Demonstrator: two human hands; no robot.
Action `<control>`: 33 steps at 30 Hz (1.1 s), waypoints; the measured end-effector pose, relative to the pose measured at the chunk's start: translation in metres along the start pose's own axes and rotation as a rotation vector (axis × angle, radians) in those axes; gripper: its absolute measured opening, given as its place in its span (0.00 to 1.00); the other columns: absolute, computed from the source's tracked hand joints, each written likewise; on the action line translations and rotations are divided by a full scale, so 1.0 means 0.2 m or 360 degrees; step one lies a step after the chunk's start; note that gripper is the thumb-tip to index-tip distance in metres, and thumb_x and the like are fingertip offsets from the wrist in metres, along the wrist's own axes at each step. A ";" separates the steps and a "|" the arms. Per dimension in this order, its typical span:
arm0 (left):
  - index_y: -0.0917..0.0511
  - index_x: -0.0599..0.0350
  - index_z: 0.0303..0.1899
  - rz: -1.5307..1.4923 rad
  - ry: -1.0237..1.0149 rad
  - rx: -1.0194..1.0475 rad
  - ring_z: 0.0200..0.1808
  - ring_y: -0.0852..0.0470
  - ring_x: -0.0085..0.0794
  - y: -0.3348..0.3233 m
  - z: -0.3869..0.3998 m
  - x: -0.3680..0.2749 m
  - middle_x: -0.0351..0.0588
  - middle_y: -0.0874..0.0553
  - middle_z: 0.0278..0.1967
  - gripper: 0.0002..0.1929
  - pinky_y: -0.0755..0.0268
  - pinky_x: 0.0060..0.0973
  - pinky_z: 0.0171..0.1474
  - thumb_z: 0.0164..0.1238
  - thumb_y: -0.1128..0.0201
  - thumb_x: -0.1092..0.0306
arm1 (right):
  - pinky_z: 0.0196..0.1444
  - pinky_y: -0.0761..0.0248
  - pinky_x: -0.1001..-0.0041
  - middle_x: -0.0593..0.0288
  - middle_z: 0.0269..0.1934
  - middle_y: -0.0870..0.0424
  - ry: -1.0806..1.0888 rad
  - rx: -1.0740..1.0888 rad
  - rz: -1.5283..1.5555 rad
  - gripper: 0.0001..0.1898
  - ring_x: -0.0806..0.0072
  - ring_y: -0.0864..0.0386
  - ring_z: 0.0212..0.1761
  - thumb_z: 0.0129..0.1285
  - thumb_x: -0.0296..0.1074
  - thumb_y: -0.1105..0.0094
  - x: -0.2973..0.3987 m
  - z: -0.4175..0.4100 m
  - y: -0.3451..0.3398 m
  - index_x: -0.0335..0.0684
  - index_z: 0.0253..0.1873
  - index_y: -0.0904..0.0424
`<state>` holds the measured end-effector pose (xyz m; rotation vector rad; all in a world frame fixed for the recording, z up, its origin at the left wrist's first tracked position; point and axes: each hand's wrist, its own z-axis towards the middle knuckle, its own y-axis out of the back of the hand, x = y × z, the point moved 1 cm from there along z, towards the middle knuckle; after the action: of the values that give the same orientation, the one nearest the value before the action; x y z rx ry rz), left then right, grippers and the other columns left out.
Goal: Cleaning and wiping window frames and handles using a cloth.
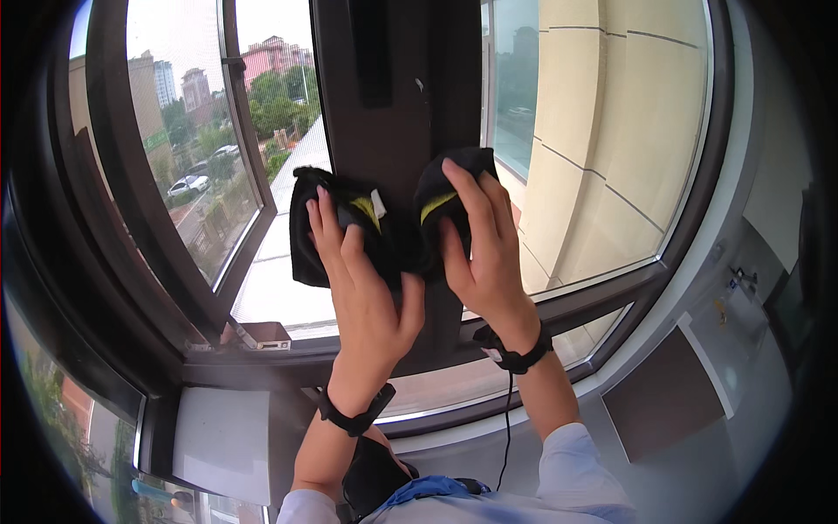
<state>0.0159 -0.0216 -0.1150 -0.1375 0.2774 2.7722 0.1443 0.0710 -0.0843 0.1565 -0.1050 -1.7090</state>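
Observation:
Both hands hold one black cloth (406,242) with yellow patches and a small white tag, up in front of the dark window post (393,131). My left hand (366,288) grips its left part, fingers spread over the fabric and the thumb at its lower edge. On the right part lies my right hand (484,249), fingers bent over the bunched cloth. The cloth sags between the hands. Each wrist wears a black band, and a thin cable hangs from the right one.
An opened window sash (252,216) stands left of the post, its metal hinge arm (262,344) near the lower frame. A fixed glass pane (609,150) is on the right. Below are a white panel (222,439) and, lower right, a brown panel (668,393).

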 end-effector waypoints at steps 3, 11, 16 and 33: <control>0.39 0.73 0.65 -0.0024 -0.0051 -0.0050 0.79 0.51 0.77 0.08 0.19 0.01 0.79 0.48 0.77 0.30 0.57 0.60 0.79 0.62 0.41 0.76 | 0.71 0.33 0.55 0.37 0.67 0.26 -0.0100 0.0094 0.0236 0.32 0.39 0.28 0.70 0.69 0.22 0.42 -0.06 0.09 0.04 0.36 0.78 0.37; 0.36 0.70 0.72 0.0113 -0.0139 0.0114 0.82 0.52 0.70 0.09 0.13 -0.01 0.71 0.48 0.80 0.32 0.53 0.56 0.79 0.65 0.40 0.73 | 0.78 0.43 0.52 0.34 0.72 0.30 -0.0142 0.0178 0.0222 0.34 0.36 0.37 0.77 0.70 0.27 0.44 -0.05 -0.09 0.04 0.33 0.79 0.40; 0.30 0.67 0.66 0.0298 -0.0367 0.0371 0.80 0.43 0.65 0.02 0.33 -0.10 0.66 0.40 0.79 0.35 0.46 0.57 0.77 0.53 0.36 0.67 | 0.77 0.42 0.52 0.34 0.73 0.32 -0.0192 0.0112 0.0281 0.37 0.36 0.37 0.77 0.64 0.22 0.46 -0.08 -0.07 0.05 0.32 0.79 0.42; 0.23 0.65 0.56 0.0471 -0.0435 0.0343 0.73 0.30 0.61 -0.13 -0.08 -0.01 0.60 0.25 0.70 0.26 0.38 0.55 0.72 0.59 0.41 0.58 | 0.71 0.34 0.50 0.31 0.69 0.31 -0.0381 0.0177 0.0339 0.36 0.29 0.31 0.69 0.62 0.22 0.47 0.00 -0.52 -0.07 0.30 0.77 0.42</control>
<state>0.0278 -0.0017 -0.1341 0.3612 0.5596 2.9771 0.1476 0.0759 -0.1896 0.0213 -0.3820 -1.5038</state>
